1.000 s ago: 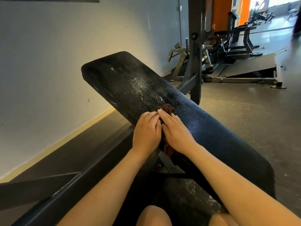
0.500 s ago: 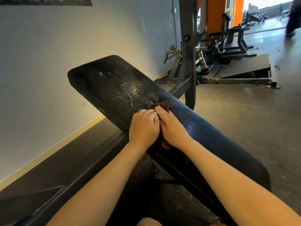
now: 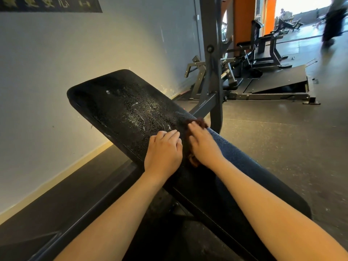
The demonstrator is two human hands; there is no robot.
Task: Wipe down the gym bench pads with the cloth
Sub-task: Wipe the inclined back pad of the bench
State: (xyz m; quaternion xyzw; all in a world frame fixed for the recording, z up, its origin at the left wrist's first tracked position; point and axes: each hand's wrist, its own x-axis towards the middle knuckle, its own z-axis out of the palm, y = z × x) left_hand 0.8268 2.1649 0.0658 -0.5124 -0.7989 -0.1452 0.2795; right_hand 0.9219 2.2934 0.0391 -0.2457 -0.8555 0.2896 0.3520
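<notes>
A long black bench pad [image 3: 120, 102] slants up and away from me, its far half beaded with wet droplets and streaks. A dark brown cloth [image 3: 200, 123] lies on the pad's middle, mostly hidden. My right hand [image 3: 204, 146] presses flat on the cloth, fingers straight, with cloth showing past the fingertips and below the palm. My left hand [image 3: 163, 152] rests flat on the pad just left of the cloth, fingers together and pointing up the pad.
A grey steel upright [image 3: 211, 59] of the bench frame stands right behind the pad. A grey wall [image 3: 56, 63] runs along the left. More gym machines [image 3: 263, 59] stand at the back right on the dark rubber floor [image 3: 282, 147]. A blurred person [image 3: 333, 21] is at far right.
Both hands have slid up the pad with the cloth. They have parted slightly, the right hand now further ahead than the left. The view has tilted upward.
</notes>
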